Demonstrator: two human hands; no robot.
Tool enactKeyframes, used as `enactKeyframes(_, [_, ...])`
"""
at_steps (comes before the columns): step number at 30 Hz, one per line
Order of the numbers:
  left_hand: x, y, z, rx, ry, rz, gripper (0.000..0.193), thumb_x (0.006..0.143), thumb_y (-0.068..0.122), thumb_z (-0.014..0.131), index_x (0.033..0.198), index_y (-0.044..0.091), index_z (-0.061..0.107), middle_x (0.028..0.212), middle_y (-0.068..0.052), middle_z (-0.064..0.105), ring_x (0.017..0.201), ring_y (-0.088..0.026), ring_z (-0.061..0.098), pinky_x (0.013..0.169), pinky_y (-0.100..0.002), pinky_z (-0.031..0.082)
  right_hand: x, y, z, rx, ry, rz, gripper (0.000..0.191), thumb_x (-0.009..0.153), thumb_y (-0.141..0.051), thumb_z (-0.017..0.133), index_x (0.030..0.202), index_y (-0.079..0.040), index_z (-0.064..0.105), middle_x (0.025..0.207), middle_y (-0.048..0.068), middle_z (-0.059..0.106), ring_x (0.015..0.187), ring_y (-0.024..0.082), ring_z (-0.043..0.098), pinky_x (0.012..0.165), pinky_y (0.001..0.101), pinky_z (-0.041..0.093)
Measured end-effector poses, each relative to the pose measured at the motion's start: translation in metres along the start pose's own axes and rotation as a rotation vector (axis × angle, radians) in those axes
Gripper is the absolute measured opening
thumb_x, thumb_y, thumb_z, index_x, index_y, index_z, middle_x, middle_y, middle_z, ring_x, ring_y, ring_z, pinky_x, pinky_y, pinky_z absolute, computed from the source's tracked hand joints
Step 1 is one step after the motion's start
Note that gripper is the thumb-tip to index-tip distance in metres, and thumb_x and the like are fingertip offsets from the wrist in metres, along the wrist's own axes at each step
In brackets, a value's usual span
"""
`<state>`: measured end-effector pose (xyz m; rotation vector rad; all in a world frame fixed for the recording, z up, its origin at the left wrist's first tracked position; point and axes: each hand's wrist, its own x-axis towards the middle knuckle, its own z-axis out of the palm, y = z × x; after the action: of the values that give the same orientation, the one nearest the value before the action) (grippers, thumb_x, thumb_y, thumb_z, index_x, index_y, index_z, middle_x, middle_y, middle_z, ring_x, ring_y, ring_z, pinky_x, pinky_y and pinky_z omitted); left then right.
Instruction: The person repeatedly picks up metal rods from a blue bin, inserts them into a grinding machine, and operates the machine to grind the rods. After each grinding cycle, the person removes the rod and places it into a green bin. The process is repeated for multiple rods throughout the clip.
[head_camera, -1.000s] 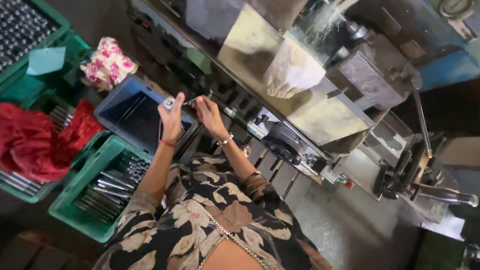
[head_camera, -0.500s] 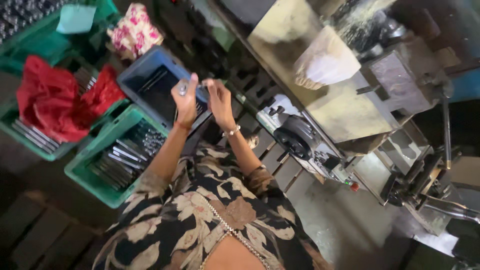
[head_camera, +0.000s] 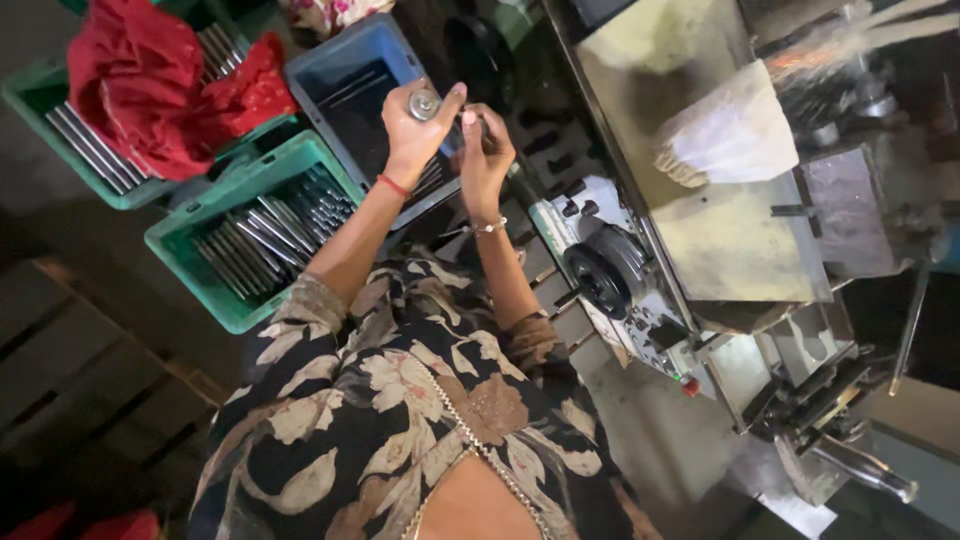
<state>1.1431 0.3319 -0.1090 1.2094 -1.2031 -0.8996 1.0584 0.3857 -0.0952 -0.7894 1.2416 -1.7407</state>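
Your green crate (head_camera: 215, 300) holds loose steel rods, the blue bin (head_camera: 345, 85) a few more, and a second green crate (head_camera: 40, 105) of rods is half buried under red cloth (head_camera: 150, 90). Above the blue bin, your left hand (head_camera: 415, 130) closes around a round metal part (head_camera: 424, 103), its flat end facing the camera. Your right hand (head_camera: 485, 150) curls beside it, its hold too dark to tell.

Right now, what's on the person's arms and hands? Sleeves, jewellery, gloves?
No gloves: both hands are bare. The left hand has a thin red thread band at the wrist; the right hand has a slim silvery bracelet. Short sleeves end near the elbows, in dark fabric with a cream and brown floral print.
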Motion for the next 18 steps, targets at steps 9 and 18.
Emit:
enactKeyframes(9, [-0.002, -0.004, -0.008, -0.516, -0.176, -0.356, 0.030, 0.100, 0.030, 0.074, 0.079, 0.012, 0.062, 0.071, 0.007, 0.055, 0.062, -0.003, 0.047, 0.052, -0.025, 0.035, 0.009, 0.007, 0.015, -0.187, -0.071, -0.243, 0.022, 0.101, -0.013, 0.074, 0.117, 0.002, 0.071, 0.106, 0.002, 0.070, 0.090, 0.006, 0.059, 0.080, 0.0218, 0.050])
enactKeyframes(18, [-0.030, -0.052, -0.035, 0.650, -0.752, -0.203, 0.033, 0.091, 0.029, 0.066, 0.106, 0.000, 0.072, 0.104, -0.028, 0.071, 0.102, -0.044, 0.068, 0.090, -0.052, 0.053, 0.017, -0.015, -0.017, 0.128, 0.135, -0.199, 0.016, 0.101, -0.018, 0.071, 0.108, -0.004, 0.071, 0.066, -0.006, 0.054, 0.044, 0.002, 0.037, 0.038, 0.0226, 0.029])
